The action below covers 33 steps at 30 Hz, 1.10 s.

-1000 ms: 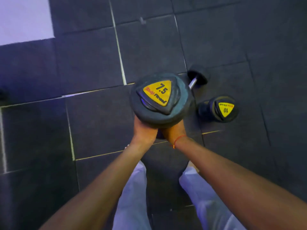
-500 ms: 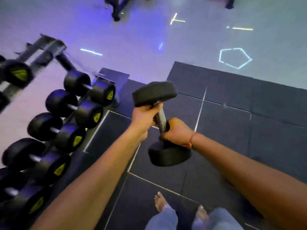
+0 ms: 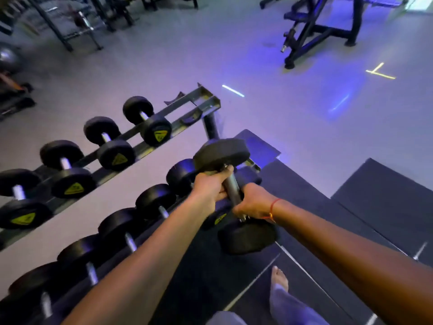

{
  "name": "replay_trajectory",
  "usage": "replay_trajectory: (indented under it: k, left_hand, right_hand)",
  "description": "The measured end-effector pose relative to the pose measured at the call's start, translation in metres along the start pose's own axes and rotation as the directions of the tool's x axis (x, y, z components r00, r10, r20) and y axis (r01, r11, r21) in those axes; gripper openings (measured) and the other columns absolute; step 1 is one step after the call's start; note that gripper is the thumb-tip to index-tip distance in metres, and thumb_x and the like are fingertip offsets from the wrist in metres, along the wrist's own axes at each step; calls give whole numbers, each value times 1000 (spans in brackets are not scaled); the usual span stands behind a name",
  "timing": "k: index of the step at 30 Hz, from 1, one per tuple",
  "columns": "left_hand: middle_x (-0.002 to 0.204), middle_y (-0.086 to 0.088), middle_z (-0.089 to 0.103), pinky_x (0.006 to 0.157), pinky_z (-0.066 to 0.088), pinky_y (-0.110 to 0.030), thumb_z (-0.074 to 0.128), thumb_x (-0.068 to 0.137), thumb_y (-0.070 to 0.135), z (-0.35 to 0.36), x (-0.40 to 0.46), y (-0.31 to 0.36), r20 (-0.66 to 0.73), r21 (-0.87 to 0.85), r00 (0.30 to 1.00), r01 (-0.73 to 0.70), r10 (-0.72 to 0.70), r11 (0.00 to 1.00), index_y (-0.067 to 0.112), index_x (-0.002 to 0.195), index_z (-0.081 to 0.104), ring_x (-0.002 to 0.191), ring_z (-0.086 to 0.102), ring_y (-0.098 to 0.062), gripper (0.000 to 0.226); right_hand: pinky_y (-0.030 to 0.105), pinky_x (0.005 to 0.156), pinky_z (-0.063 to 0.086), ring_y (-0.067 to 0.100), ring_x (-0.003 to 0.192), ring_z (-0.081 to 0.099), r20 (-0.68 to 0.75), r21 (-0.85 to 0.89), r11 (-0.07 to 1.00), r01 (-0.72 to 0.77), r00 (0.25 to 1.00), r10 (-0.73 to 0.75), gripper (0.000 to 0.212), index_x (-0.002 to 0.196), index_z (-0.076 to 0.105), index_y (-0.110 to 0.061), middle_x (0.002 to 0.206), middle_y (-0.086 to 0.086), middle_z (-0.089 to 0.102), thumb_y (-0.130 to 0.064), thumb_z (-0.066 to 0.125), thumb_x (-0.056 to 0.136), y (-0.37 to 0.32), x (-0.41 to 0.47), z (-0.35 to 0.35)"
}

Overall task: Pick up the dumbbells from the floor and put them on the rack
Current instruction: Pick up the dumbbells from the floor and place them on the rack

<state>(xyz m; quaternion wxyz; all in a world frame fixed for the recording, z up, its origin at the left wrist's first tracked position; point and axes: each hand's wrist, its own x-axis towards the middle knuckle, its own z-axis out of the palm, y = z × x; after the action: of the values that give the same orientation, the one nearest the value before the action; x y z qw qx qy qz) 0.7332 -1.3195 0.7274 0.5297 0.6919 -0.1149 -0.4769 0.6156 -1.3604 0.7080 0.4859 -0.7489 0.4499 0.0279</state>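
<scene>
I hold one black dumbbell (image 3: 222,154) by its steel handle, tilted nearly upright, in front of the rack. My left hand (image 3: 210,184) grips the handle's upper part and my right hand (image 3: 254,202), with a red thread on the wrist, grips the lower part. The lower head hangs over the dark mat. The two-tier rack (image 3: 199,102) runs from lower left to upper centre, with several black dumbbells bearing yellow labels on both tiers. The far right end of the upper tier has bare cradles. The dumbbell I hold hides the right end of the lower tier.
Dark rubber mats (image 3: 386,202) cover the floor to the right, with grey floor beyond. A weight bench frame (image 3: 314,31) stands at the top right, and other gym frames (image 3: 70,26) at the top left. My bare foot (image 3: 280,277) is on the mat below.
My view has swung up and left from the floor to the rack. The dumbbell was lifted off the mat and carried close to the rack's right end, both hands still on it.
</scene>
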Motion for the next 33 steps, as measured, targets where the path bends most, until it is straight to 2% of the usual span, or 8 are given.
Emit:
replay_trajectory:
  k: [8,13,16,18,22,26,29,33]
  left_hand:
    - [79,-11,67,43,53,-24,71,87,21,-60,142,96,-167,-104,984,46,-63,993,6,93,65,64,65,-22,18]
    - [92,-15,69,56,58,-31,71,87,24,-91,252,150,-210,-142,975,40,-69,989,8,95,65,70,67,-25,19]
    - [89,-11,70,45,53,-24,72,87,25,-99,302,176,-232,-140,969,54,-86,989,6,101,65,61,68,-18,24]
    - [89,-9,69,42,51,-22,71,88,23,-103,335,193,-226,-133,969,73,-102,988,8,96,64,63,67,-16,18]
    - [95,-10,70,58,56,-29,71,87,20,-108,402,222,-257,-140,955,114,-147,983,13,89,62,79,68,-21,11]
    - [96,-9,71,69,59,-35,70,87,20,-110,468,249,-317,-151,926,162,-203,975,10,99,65,85,69,-24,17]
    - [96,-10,70,83,59,-41,70,87,19,-113,526,265,-358,-119,914,157,-190,980,6,100,64,91,69,-28,19]
    - [102,-13,70,84,58,-41,72,86,24,-114,594,262,-389,-98,891,214,-236,972,5,105,65,88,68,-25,28]
  right_hand:
    - [29,55,53,19,60,60,138,-149,985,92,988,-71,26,79,66,-4,74,11,67,-18,76,59,-105,173,-25]
    - [24,52,50,18,61,59,163,-187,976,107,984,-77,30,84,66,-8,77,8,65,-21,77,60,-159,290,-37]
    - [21,48,44,17,59,56,159,-201,974,100,985,-68,31,83,66,-8,73,7,62,-21,79,58,-181,344,-47]
    - [24,51,48,17,57,56,159,-177,981,76,986,-47,31,82,66,-7,72,8,63,-19,78,56,-191,380,-51]
    - [31,57,56,19,61,59,173,-199,978,63,985,-28,32,82,66,-6,76,11,66,-19,77,54,-211,451,-63]
    - [21,51,43,20,66,57,231,-224,973,60,973,-7,31,83,63,-11,77,7,62,-22,78,58,-232,521,-81]
    - [24,61,44,25,75,60,242,-240,968,71,970,-11,39,93,65,-9,83,9,63,-28,77,61,-243,579,-89]
    - [34,74,56,27,81,62,279,-262,962,78,960,-2,43,102,61,-9,90,12,64,-26,74,64,-238,642,-85]
